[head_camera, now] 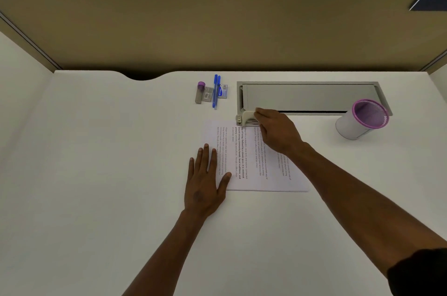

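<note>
A thin stack of printed paper sheets point(244, 162) lies on the white desk point(96, 174). My left hand point(205, 182) rests flat with straight fingers on the stack's near left corner. My right hand point(275, 131) is curled over a cream stapler point(245, 118) that sits at the far edge of the sheets. The hand hides most of the stapler's rear part.
Two blue pens point(216, 91), a purple-capped tube point(199, 92) and small packets lie at the back centre. A grey cable hatch point(312, 97) is set into the desk. A purple-rimmed mesh pen cup point(362, 119) stands at the right. A tan partition point(217, 29) bounds the desk.
</note>
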`<act>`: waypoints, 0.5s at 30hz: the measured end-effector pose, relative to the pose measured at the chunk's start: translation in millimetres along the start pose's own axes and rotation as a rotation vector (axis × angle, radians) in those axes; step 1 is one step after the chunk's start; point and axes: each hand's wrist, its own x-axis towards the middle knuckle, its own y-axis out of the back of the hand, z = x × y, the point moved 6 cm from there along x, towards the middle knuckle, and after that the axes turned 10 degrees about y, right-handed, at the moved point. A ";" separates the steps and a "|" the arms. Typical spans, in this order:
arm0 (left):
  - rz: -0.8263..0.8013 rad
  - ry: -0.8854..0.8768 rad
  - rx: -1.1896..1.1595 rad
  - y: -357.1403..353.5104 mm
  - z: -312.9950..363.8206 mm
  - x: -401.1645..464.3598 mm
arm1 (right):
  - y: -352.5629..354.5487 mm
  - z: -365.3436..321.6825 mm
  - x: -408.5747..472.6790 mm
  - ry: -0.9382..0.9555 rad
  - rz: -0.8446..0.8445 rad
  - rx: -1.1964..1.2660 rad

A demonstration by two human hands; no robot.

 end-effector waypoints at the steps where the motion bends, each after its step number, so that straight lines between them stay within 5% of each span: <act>1: -0.004 0.001 0.003 -0.6 0.5 1.1 | -0.2 0.1 -0.5 -0.007 -0.011 0.001; 10: -0.041 0.015 0.075 -3.9 1.7 1.5 | 4.1 -0.2 6.3 -0.005 0.036 0.013; 15: -0.058 0.019 0.098 -1.7 4.3 0.8 | 18.3 12.0 32.4 -0.203 0.162 0.214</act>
